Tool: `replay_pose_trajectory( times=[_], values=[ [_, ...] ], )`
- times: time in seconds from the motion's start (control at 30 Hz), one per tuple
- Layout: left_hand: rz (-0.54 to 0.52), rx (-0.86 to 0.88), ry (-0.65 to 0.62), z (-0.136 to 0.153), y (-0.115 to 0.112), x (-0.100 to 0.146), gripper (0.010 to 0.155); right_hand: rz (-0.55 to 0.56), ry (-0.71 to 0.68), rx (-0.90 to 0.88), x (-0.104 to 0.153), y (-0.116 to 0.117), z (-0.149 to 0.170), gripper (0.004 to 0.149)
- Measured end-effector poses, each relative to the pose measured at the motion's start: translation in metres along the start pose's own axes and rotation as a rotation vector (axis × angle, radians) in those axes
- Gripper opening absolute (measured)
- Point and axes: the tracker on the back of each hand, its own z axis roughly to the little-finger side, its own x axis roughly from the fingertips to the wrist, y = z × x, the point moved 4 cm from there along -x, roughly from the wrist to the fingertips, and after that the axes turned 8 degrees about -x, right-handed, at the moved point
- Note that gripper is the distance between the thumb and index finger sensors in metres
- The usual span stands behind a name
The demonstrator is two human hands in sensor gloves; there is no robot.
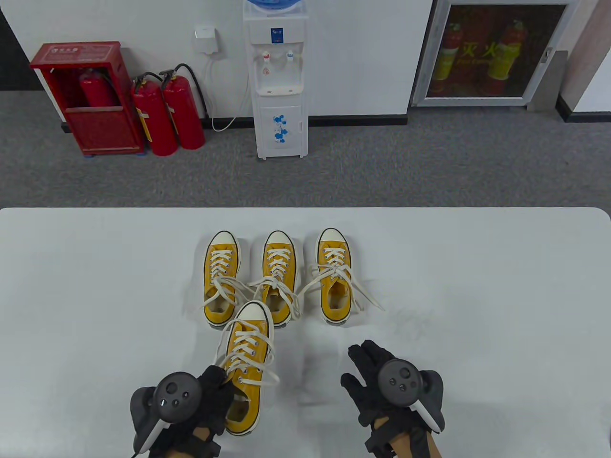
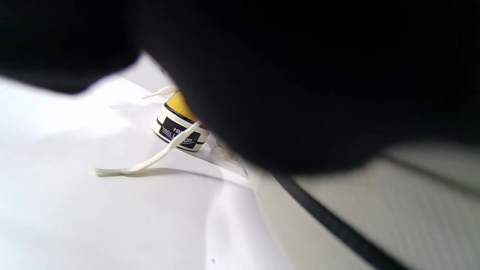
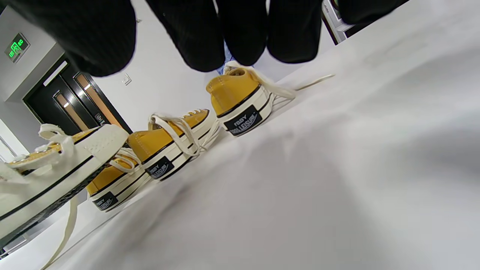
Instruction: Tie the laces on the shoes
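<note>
Three yellow sneakers with loose white laces stand toes-away in a row: left shoe (image 1: 221,279), middle shoe (image 1: 278,279), right shoe (image 1: 334,276). A fourth yellow sneaker (image 1: 246,367) lies nearer, its laces untied. My left hand (image 1: 220,381) grips this near sneaker at its left side by the heel opening. In the left wrist view the glove blocks most of the frame; the heel of a back shoe (image 2: 182,129) and a lace end (image 2: 150,161) show. My right hand (image 1: 365,362) hovers with straight, spread fingers (image 3: 198,33) to the right of the near sneaker, holding nothing.
The white table (image 1: 477,286) reaches wide to both sides of the shoes. Lace ends (image 1: 372,300) trail from the right shoe onto the table. Beyond the far edge are grey carpet, a water dispenser (image 1: 279,81) and red fire extinguishers (image 1: 167,114).
</note>
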Motion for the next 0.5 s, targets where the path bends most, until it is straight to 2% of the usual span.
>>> replay_pose_trajectory(
  times=[0.27, 0.5],
  values=[
    [-0.007, -0.009, -0.015, -0.001, -0.003, 0.011, 0.046, -0.008, 0.009, 0.003, 0.000, 0.001, 0.000, 0.071],
    [0.044, -0.040, 0.014, 0.004, -0.014, 0.011, 0.046, -0.020, 0.026, -0.003, 0.000, 0.002, 0.002, 0.071]
  ],
)
